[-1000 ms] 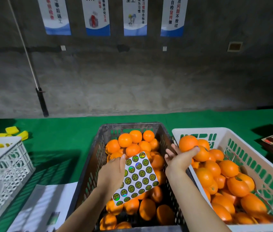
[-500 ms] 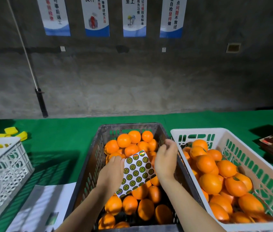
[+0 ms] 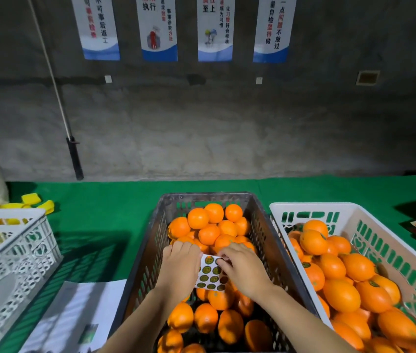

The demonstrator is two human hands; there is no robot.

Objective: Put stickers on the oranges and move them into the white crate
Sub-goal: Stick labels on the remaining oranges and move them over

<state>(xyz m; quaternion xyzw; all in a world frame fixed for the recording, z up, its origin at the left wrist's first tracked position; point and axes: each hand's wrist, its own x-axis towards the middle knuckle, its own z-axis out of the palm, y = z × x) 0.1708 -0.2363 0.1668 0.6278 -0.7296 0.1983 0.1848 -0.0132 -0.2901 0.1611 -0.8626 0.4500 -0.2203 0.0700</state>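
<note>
Holding a small white sheet of round green-and-gold stickers (image 3: 210, 273) over the dark grey slatted plastic crate (image 3: 145, 253), the person's left hand (image 3: 180, 270) keeps a closed grip on the sheet's left edge, fingers curled round it. The right hand (image 3: 243, 270) lies on the sheet's right side, its fingertips (image 3: 223, 256) bent down onto the upper stickers in a pinch; whether one is lifted free cannot be told. Loose round oranges (image 3: 212, 231) fill the grey crate, heaped at its far end and lying beneath both forearms. Just to the right, touching or nearly touching it, stands the white plastic crate with slotted walls (image 3: 349, 212), holding more oranges (image 3: 339, 278), several with a small dark sticker on the peel. Both crates sit on the green-covered counter (image 3: 105, 207). At the left stands a white lattice-walled basket (image 3: 10, 253), with a white paper sheet (image 3: 74, 309) lying near it.
</note>
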